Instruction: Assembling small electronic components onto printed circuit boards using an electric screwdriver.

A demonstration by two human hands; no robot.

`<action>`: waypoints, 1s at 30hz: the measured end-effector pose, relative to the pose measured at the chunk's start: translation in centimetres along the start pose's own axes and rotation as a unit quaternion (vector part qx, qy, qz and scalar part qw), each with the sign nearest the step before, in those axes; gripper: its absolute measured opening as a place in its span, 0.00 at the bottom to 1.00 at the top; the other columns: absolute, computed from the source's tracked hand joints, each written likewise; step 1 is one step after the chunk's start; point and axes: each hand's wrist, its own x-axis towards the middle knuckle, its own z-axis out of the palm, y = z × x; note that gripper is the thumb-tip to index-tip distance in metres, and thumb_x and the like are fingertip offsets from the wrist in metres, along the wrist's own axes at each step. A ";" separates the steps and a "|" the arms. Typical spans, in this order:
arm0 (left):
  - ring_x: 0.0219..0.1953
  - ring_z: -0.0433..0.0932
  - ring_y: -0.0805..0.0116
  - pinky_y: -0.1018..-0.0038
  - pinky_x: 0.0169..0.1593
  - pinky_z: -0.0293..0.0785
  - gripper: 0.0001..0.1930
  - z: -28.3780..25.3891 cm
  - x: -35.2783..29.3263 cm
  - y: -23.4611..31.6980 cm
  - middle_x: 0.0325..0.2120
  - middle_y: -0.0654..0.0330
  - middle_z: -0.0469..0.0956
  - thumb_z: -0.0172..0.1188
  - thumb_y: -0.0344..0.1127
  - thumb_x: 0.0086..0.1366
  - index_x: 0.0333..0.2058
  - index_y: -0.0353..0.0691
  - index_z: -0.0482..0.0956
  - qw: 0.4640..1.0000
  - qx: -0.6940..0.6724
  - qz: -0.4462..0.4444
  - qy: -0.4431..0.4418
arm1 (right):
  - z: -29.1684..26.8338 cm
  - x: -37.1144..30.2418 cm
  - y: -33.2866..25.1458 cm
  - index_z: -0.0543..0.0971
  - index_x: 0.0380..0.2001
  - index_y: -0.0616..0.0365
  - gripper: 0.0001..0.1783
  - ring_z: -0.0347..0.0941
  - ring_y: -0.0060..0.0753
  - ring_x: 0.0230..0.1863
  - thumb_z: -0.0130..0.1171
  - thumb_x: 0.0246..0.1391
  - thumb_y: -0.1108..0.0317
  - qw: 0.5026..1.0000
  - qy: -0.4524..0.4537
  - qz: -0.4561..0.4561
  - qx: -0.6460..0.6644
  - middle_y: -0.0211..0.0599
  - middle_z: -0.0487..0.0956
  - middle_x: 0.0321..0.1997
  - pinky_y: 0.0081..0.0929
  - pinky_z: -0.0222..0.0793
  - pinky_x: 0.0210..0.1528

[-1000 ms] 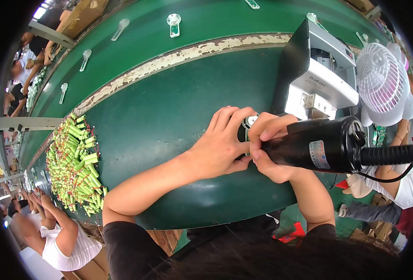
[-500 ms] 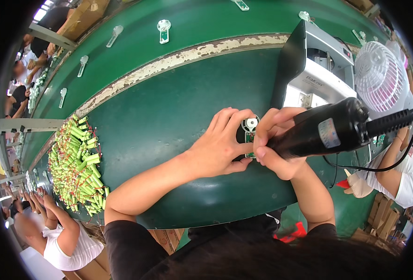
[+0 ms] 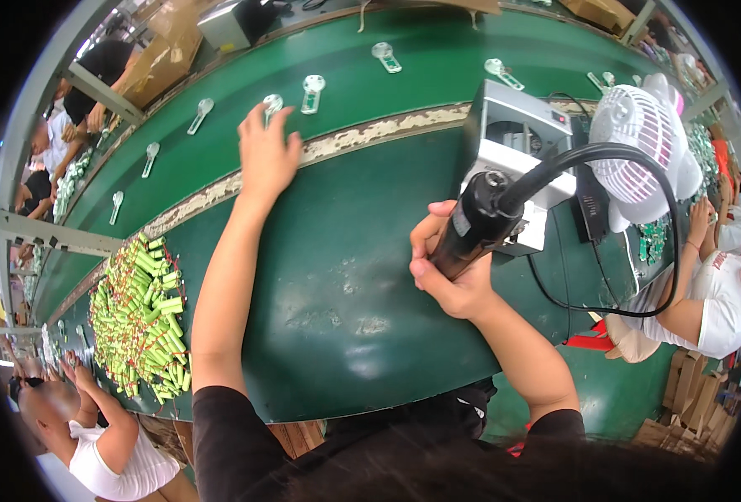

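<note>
My left hand (image 3: pixel 268 159) is stretched out over the far green strip, fingers spread around a white round-headed plastic part (image 3: pixel 273 102). The fingertips partly cover that part, and I cannot tell whether they touch it. A black corded electric screwdriver (image 3: pixel 475 219) is wrapped in my right hand (image 3: pixel 458 289), above the right side of the dark green table (image 3: pixel 345 276). Its tip is hidden. To the right of my left hand, a similar white part with a small green board (image 3: pixel 312 94) lies on the strip.
Green cylindrical cells with red wires (image 3: pixel 140 318) form a pile at left. A silver-and-black machine (image 3: pixel 517 134) stands by a white fan (image 3: pixel 635 134) at right. The screwdriver's thick cable (image 3: pixel 638 155) loops there. A chipped ledge (image 3: pixel 370 132) borders the strip. People sit on both sides.
My left hand has moved from the table out to the far strip. The white part with its board is gone from under my hands. The screwdriver has shifted left and tipped more upright.
</note>
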 end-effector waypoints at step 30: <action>0.35 0.77 0.59 0.65 0.36 0.77 0.14 -6.0 -12.8 14.9 0.34 0.58 0.76 0.69 0.23 0.50 0.37 0.37 0.81 0.906 -0.314 0.229 -0.166 | -4.0 3.2 -6.5 0.57 0.65 0.56 0.39 0.71 0.19 0.27 0.55 0.52 0.90 0.958 0.183 -0.184 -0.119 0.40 0.70 0.43 0.17 0.71 0.25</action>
